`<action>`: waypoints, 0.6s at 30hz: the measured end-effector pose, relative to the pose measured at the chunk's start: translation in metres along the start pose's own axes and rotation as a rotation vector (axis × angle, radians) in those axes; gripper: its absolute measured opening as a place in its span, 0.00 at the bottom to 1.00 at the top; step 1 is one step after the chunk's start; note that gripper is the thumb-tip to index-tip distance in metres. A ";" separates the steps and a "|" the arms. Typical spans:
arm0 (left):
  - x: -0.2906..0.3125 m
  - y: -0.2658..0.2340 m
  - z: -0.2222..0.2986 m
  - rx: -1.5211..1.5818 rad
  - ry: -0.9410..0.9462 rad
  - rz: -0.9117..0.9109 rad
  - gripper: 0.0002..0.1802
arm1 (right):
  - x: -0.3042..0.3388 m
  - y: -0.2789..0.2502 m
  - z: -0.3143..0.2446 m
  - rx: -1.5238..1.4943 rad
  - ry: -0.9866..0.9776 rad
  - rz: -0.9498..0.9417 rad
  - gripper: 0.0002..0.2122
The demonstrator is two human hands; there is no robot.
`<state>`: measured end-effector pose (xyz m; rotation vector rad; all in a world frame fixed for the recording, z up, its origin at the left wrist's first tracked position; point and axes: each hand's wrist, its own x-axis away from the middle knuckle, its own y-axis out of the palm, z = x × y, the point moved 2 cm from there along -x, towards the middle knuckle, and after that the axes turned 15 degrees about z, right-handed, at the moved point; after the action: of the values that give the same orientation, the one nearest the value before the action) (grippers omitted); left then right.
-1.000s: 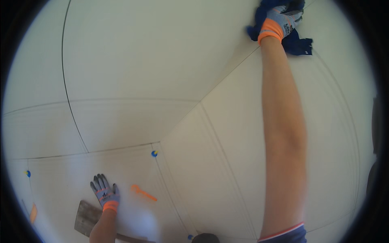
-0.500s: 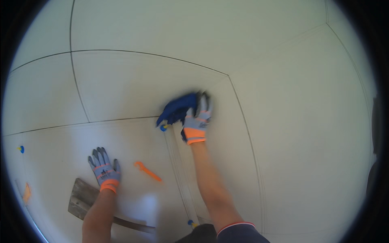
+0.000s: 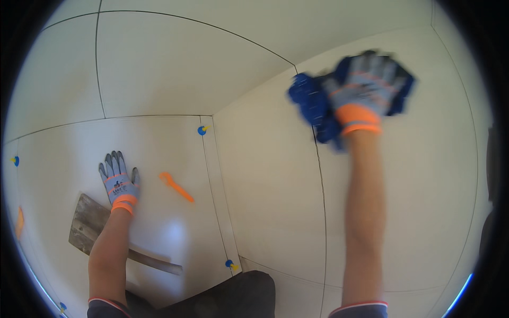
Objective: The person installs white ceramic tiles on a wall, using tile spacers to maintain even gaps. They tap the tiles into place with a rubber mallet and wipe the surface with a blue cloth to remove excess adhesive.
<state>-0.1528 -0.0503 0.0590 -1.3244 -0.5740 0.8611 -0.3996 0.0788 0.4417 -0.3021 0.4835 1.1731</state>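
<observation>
My left hand (image 3: 119,183), in a grey glove with dark fingertips and an orange cuff, lies flat with fingers apart on a pale tile (image 3: 154,143). Nothing is held in it. Under its forearm rests a grey tool with a broad flat blade (image 3: 84,214) and a long narrow handle; the arm hides its middle. To the right of this hand lies an orange plastic wrench (image 3: 177,187). Up at the right, my gloved right hand (image 3: 367,87) presses a bunched blue cloth (image 3: 313,108) on the pale tiling, slightly blurred.
Blue and yellow tile spacers stand at the joints, one at the tile's upper right corner (image 3: 202,130), another lower down (image 3: 230,264), and one at the left (image 3: 15,160). My dark-clothed knee (image 3: 233,294) is at the bottom. An orange piece (image 3: 20,222) lies far left.
My right hand has swept the blue cloth up and to the right, across a joint. The left hand stays on its tile, while the whole view has shifted.
</observation>
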 end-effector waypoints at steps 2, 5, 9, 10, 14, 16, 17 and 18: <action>-0.001 0.001 0.000 -0.038 0.017 -0.027 0.36 | 0.047 0.000 -0.055 -0.179 -0.324 -0.190 0.36; -0.004 0.001 0.001 -0.083 0.010 -0.063 0.36 | 0.122 -0.008 -0.094 -0.192 -0.468 -0.167 0.28; -0.006 0.002 0.004 -0.169 0.009 -0.074 0.35 | 0.236 -0.050 -0.049 -0.589 -0.243 -0.217 0.28; -0.006 0.004 0.004 -0.173 0.015 -0.077 0.35 | 0.269 -0.066 -0.028 -0.517 -0.283 -0.264 0.27; -0.008 0.004 0.004 -0.200 0.035 -0.055 0.33 | 0.369 -0.135 0.058 -0.370 -0.335 -0.451 0.25; -0.008 0.005 0.004 -0.216 0.037 -0.055 0.33 | 0.386 -0.156 0.085 -0.309 -0.342 -0.285 0.24; -0.008 0.006 0.004 -0.224 0.038 -0.056 0.33 | 0.388 -0.157 0.089 -0.329 -0.291 -0.399 0.24; -0.009 0.007 0.003 -0.232 0.038 -0.058 0.33 | 0.384 -0.155 0.088 -0.343 -0.246 -0.457 0.24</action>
<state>-0.1621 -0.0554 0.0538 -1.5228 -0.6943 0.7365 -0.1214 0.3727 0.3180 -0.5259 -0.0116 0.8239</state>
